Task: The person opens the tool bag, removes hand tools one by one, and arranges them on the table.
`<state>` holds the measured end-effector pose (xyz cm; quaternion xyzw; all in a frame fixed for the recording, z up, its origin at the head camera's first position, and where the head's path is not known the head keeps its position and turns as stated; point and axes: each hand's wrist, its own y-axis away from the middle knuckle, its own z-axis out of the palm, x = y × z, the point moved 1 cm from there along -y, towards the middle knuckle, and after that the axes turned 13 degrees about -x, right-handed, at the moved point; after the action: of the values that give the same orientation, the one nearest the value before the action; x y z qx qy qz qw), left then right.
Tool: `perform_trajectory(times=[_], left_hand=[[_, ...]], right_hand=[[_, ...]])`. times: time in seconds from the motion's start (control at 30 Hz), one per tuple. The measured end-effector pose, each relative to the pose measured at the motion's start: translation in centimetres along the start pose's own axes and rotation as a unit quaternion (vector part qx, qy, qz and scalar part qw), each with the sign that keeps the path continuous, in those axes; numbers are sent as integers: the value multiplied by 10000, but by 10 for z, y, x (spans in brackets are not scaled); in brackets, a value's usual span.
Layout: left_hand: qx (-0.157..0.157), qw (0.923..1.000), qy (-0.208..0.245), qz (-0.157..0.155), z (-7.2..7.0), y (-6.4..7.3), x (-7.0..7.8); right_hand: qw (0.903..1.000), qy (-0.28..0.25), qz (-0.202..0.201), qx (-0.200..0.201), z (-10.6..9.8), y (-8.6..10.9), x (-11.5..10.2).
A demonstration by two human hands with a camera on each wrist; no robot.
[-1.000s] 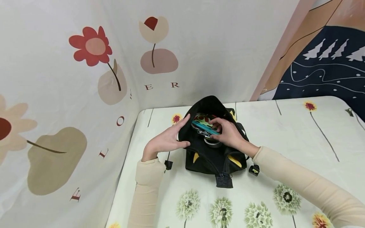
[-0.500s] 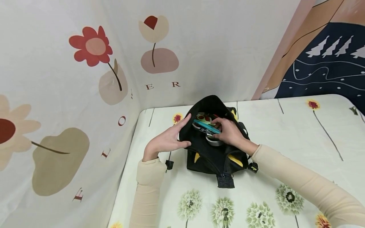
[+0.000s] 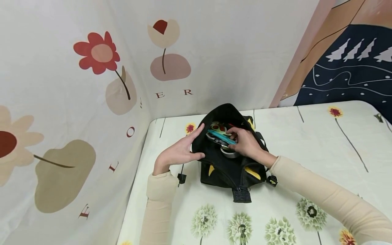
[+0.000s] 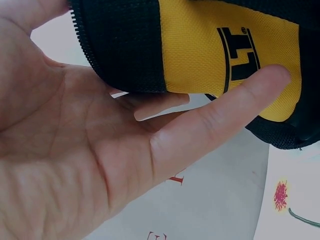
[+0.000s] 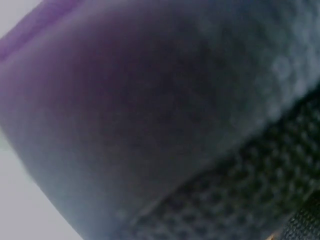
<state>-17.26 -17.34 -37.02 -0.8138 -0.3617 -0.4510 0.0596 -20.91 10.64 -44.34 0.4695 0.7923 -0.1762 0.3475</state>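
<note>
A black tool bag [image 3: 226, 170] with yellow patches lies with its mouth facing up. My left hand [image 3: 180, 148] is at its left side, fingers and thumb spread against the rim. In the left wrist view, the left hand [image 4: 125, 135] has straight fingers along the bag's yellow outer panel [image 4: 195, 50]. Inside the bag, my right hand [image 3: 246, 143] pinches the right end of a slim turquoise object [image 3: 221, 136], whose kind I cannot tell. Near it lie a grey ring-shaped roll [image 3: 229, 154] and a round red-and-green item [image 3: 216, 127]. Blurred dark fabric [image 5: 150, 110] fills the right wrist view.
The bag stands on a table with a flower-print cloth [image 3: 306, 143], near its back edge. Black strap buckles lie beside the bag, one at the left [image 3: 182, 178] and one at the right [image 3: 272, 180]. Printed curtains [image 3: 220, 51] hang behind and to the left.
Both hands stay almost where they were. The turquoise object shifts and tilts slightly in the right hand. The whole head view has moved a little.
</note>
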Motion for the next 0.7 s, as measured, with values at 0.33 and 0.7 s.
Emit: perform_trajectory(times=[0.33, 0.7], left_hand=[[-28, 10000, -14, -52, 1, 0, 1], [-53, 10000, -2, -69, 1, 0, 1]], right_hand=[[9992, 127, -295, 248, 0, 6, -1], [9980, 175, -417, 451, -2, 12, -5]])
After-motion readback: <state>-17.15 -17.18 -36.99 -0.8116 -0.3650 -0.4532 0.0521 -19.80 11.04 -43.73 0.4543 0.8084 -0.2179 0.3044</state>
